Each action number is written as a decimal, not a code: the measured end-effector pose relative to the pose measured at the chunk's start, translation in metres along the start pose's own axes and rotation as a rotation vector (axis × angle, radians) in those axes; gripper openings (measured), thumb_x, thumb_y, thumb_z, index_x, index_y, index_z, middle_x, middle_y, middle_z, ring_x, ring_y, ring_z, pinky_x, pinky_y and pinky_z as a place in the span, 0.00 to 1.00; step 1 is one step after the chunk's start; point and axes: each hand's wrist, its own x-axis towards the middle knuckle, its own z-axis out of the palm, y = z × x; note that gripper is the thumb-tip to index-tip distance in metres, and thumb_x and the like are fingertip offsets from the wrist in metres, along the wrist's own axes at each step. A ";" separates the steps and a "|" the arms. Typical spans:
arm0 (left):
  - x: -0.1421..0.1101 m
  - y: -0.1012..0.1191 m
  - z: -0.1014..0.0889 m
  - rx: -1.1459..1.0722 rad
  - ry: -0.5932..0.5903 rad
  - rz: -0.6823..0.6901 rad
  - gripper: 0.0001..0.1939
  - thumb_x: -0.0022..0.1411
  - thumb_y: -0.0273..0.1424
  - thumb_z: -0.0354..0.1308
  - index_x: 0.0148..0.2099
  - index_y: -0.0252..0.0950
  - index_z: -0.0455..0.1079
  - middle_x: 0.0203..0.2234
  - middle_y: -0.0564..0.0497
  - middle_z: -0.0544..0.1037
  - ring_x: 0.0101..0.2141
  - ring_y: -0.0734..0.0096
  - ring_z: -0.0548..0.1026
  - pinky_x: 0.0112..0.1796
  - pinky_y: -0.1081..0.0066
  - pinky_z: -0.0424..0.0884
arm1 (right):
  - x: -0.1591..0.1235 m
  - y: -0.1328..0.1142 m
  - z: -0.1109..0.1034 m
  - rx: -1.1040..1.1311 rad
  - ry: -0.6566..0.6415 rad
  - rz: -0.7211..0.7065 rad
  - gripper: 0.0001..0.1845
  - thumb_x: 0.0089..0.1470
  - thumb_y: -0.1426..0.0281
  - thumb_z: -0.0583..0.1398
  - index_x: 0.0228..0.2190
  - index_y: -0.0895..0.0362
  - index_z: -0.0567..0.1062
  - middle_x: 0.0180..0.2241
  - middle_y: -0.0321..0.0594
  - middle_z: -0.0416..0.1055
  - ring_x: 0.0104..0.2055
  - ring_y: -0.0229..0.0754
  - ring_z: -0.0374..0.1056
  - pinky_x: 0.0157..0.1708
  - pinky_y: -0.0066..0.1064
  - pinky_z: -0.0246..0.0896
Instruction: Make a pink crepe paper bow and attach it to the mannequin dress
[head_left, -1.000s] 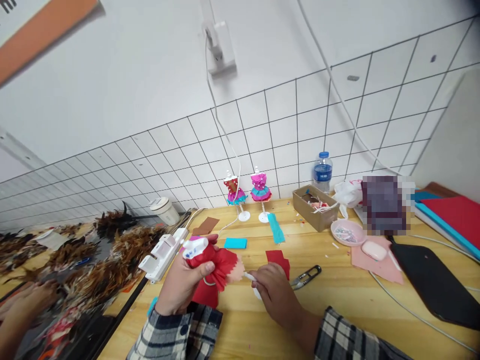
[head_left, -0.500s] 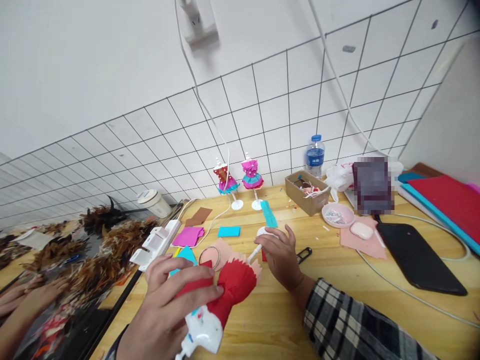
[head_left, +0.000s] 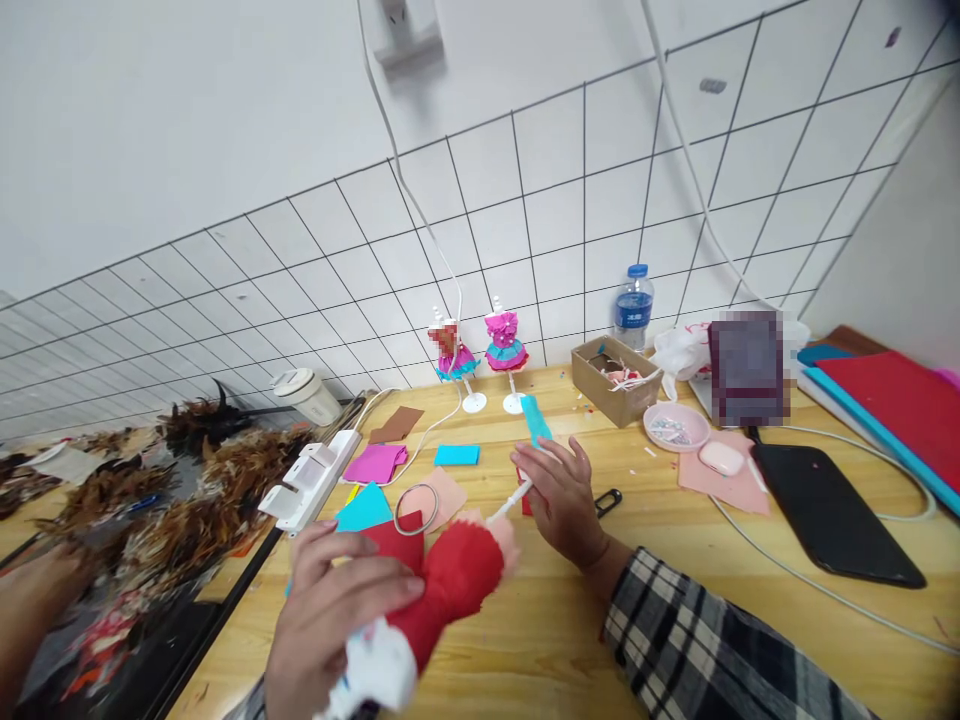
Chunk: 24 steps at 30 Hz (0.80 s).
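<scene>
My left hand [head_left: 341, 600] is wrapped round a small white dress form [head_left: 381, 668] dressed in red crepe paper [head_left: 465, 570], with a peach paper layer [head_left: 508, 545] under the skirt. The form lies tilted, its neck end toward me. Its thin white stand rod [head_left: 510, 500] runs out of the skirt to my right hand [head_left: 555, 495], whose closed fingers cover the base end. Close by the right hand are a strip of blue crepe paper [head_left: 535, 420], a bit of red paper under the fingers, and a black clip-like tool [head_left: 608, 502].
Two dressed forms [head_left: 506, 345] stand by the wall. Folded paper [head_left: 457, 455], a metal ring [head_left: 416, 509] and a power strip [head_left: 311, 485] lie left. Rightward are a cardboard box [head_left: 615, 385], pink dish [head_left: 676, 428], bottle [head_left: 634, 305] and black phone-like slab [head_left: 832, 515]. Another person's arm [head_left: 45, 600] reaches over feathers.
The dress form has turned and shifted slightly down and left with my left hand. Its white base, visible at my right fingers before, is now hidden behind them.
</scene>
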 end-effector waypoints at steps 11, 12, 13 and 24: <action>-0.001 -0.003 0.033 -0.746 0.398 -0.930 0.19 0.45 0.39 0.72 0.38 0.38 0.73 0.32 0.52 0.81 0.39 0.61 0.77 0.43 0.68 0.73 | 0.024 -0.003 -0.022 0.028 -0.265 -0.035 0.15 0.61 0.73 0.55 0.43 0.44 0.77 0.35 0.32 0.78 0.49 0.43 0.66 0.62 0.50 0.32; 0.006 -0.002 0.032 -0.800 0.397 -0.905 0.20 0.44 0.39 0.72 0.39 0.38 0.73 0.32 0.52 0.81 0.41 0.61 0.77 0.46 0.67 0.72 | 0.025 -0.004 -0.022 0.049 -0.313 -0.038 0.16 0.61 0.73 0.55 0.45 0.44 0.76 0.34 0.32 0.78 0.47 0.43 0.67 0.61 0.49 0.34; 0.013 0.000 0.032 -0.857 0.390 -0.882 0.20 0.44 0.39 0.72 0.39 0.39 0.74 0.32 0.52 0.81 0.42 0.60 0.77 0.47 0.66 0.72 | 0.025 -0.006 -0.022 0.071 -0.358 -0.038 0.17 0.60 0.74 0.55 0.46 0.44 0.76 0.34 0.33 0.77 0.45 0.42 0.67 0.60 0.48 0.36; 0.048 0.002 0.039 -0.950 0.438 -0.815 0.16 0.50 0.30 0.69 0.43 0.36 0.74 0.39 0.49 0.81 0.44 0.65 0.77 0.47 0.69 0.71 | 0.019 -0.020 -0.015 0.181 -0.546 0.002 0.15 0.61 0.70 0.54 0.46 0.46 0.76 0.31 0.34 0.77 0.37 0.40 0.69 0.55 0.43 0.44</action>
